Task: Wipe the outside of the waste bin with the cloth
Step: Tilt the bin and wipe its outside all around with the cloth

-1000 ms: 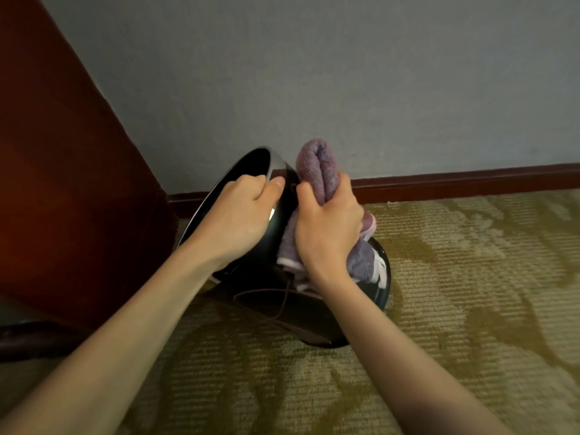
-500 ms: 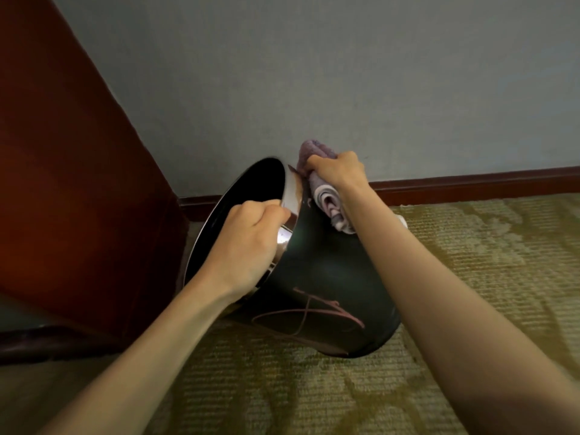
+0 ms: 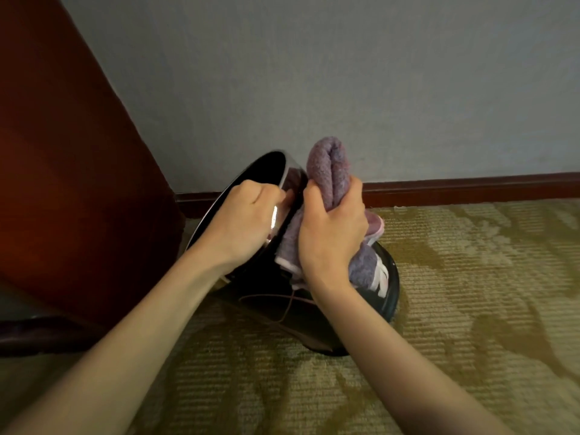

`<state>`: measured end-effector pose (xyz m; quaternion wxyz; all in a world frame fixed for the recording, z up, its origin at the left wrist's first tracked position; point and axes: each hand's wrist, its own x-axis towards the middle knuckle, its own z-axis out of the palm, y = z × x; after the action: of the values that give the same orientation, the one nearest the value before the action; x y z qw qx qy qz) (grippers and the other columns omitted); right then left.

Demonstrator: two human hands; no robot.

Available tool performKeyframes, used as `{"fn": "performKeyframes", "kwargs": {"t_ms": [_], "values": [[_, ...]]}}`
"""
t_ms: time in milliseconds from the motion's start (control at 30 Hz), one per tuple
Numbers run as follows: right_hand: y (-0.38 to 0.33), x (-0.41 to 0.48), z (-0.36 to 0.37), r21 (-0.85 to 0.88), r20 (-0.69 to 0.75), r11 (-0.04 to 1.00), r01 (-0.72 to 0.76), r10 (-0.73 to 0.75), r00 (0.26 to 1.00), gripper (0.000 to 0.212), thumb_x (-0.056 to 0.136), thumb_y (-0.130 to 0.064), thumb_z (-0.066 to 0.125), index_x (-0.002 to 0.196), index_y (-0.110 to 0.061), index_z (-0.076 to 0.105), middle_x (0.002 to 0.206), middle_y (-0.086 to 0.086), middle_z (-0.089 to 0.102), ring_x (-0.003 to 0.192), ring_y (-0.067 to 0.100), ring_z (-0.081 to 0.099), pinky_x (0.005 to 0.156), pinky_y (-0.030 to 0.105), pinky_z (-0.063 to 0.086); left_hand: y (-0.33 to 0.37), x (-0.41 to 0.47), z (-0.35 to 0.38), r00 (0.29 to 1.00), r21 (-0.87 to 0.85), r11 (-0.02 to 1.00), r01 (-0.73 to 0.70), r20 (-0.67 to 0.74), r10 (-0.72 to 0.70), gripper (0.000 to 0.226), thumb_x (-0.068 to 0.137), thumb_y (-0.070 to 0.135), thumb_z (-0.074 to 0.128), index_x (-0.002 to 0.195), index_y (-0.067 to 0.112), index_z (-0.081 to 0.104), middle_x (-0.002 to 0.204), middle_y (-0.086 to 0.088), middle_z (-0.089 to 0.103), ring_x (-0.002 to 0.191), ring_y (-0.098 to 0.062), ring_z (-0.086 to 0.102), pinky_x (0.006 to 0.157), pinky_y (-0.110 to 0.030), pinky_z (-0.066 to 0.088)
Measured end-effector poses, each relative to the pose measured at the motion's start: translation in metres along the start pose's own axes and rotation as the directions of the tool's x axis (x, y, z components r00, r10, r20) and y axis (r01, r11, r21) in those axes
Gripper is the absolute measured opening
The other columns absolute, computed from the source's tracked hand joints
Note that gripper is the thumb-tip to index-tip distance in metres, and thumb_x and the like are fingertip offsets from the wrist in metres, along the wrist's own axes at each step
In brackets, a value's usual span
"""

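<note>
My left hand curls over the rim of the bin, holding it tipped toward that side. My right hand is fisted round the bunched cloth, pressed on the bin's wall just beside the left hand. Half a second ago it reached the far side. It has drawn back toward me, so I judge one stroke done and the lower wall still to wipe.

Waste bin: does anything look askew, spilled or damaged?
Only the waste bin is tilted off upright, its rim gripped by the left hand while the right hand holds the cloth against it. No spill shows.
</note>
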<state>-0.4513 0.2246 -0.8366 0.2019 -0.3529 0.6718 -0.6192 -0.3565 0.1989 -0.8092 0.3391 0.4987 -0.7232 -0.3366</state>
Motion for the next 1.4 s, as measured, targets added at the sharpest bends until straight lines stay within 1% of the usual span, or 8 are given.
{"fn": "performKeyframes", "kwargs": {"t_ms": [267,400,533,667,900,1000,1133,1400], "values": [[-0.015,0.044,0.000,-0.137,0.058,0.980,-0.146,0.156,0.986,0.016,0.082,-0.033,0.055,0.074,-0.023,0.046,0.068,-0.011,0.047,0.079,0.025,0.048,0.095,0.049,0.040,0.010,-0.003,0.008,0.999,0.041,0.998,-0.042,0.008,0.042,0.040,0.093,0.010,0.040,0.062,-0.012,0.047,0.064,-0.034,0.051,0.060,-0.039,0.047,0.061,-0.056,0.037],[-0.016,0.073,0.003,-0.161,0.184,0.966,-0.200,0.228,0.956,0.028,0.078,-0.036,0.059,0.093,-0.013,0.062,0.094,0.008,0.066,0.094,0.032,0.062,0.093,0.047,0.046,0.010,-0.008,0.015,0.990,0.129,0.982,-0.141,0.039,0.137,0.039,0.089,0.020,0.037,0.054,0.006,0.045,0.058,-0.016,0.049,0.062,-0.033,0.048,0.062,-0.055,0.040],[-0.011,0.100,0.016,-0.201,0.342,0.950,-0.239,0.297,0.892,0.052,0.072,-0.035,0.066,0.118,-0.010,0.065,0.114,0.013,0.068,0.105,0.030,0.064,0.093,0.042,0.051,0.005,-0.013,0.016,0.994,0.033,0.995,-0.090,0.066,0.087,0.042,0.088,0.025,0.036,0.062,-0.004,0.052,0.065,-0.027,0.056,0.066,-0.039,0.058,0.066,-0.059,0.047],[-0.007,0.110,0.030,-0.237,0.400,0.938,-0.252,0.331,0.855,0.057,0.072,-0.035,0.068,0.122,-0.008,0.062,0.118,0.015,0.066,0.104,0.030,0.064,0.093,0.040,0.051,0.001,-0.014,0.011,0.992,0.034,0.995,-0.091,0.092,0.088,0.046,0.089,0.029,0.036,0.067,-0.006,0.057,0.070,-0.027,0.061,0.065,-0.038,0.059,0.062,-0.057,0.047],[-0.006,0.076,0.018,-0.135,0.303,0.982,-0.130,0.166,0.938,0.031,0.071,-0.043,0.057,0.093,-0.022,0.061,0.100,0.008,0.068,0.093,0.030,0.063,0.087,0.044,0.050,-0.002,-0.010,0.004,0.998,0.074,0.996,-0.059,0.034,0.057,0.042,0.092,0.023,0.040,0.062,-0.005,0.048,0.061,-0.026,0.053,0.053,-0.027,0.048,0.055,-0.049,0.040],[-0.005,0.056,0.011,-0.120,0.200,0.992,-0.037,0.061,0.978,0.020,0.079,-0.038,0.057,0.087,-0.019,0.057,0.086,0.002,0.063,0.084,0.026,0.058,0.077,0.036,0.042,-0.007,0.000,0.001,1.000,0.112,0.994,-0.014,-0.011,0.016,0.040,0.093,0.016,0.042,0.054,0.006,0.042,0.047,-0.001,0.045,0.045,-0.011,0.039,0.049,-0.032,0.031],[-0.004,0.028,0.008,-0.102,0.111,0.995,0.021,-0.010,0.994,0.015,0.080,-0.036,0.056,0.085,-0.022,0.054,0.077,-0.006,0.061,0.079,0.021,0.057,0.080,0.040,0.045,-0.010,0.002,-0.002,0.999,0.098,0.995,-0.008,-0.042,0.012,0.043,0.092,0.013,0.041,0.050,0.016,0.035,0.039,0.008,0.039,0.039,-0.005,0.034,0.043,-0.023,0.024],[-0.015,0.043,0.018,-0.187,0.140,0.978,-0.091,0.119,0.983,0.018,0.083,-0.038,0.054,0.087,-0.020,0.053,0.078,-0.007,0.056,0.088,0.028,0.057,0.096,0.048,0.039,-0.012,0.001,-0.003,0.999,0.036,0.999,-0.008,-0.039,0.009,0.039,0.092,0.016,0.041,0.053,0.010,0.043,0.044,0.007,0.040,0.043,-0.005,0.034,0.041,-0.020,0.027]]}}
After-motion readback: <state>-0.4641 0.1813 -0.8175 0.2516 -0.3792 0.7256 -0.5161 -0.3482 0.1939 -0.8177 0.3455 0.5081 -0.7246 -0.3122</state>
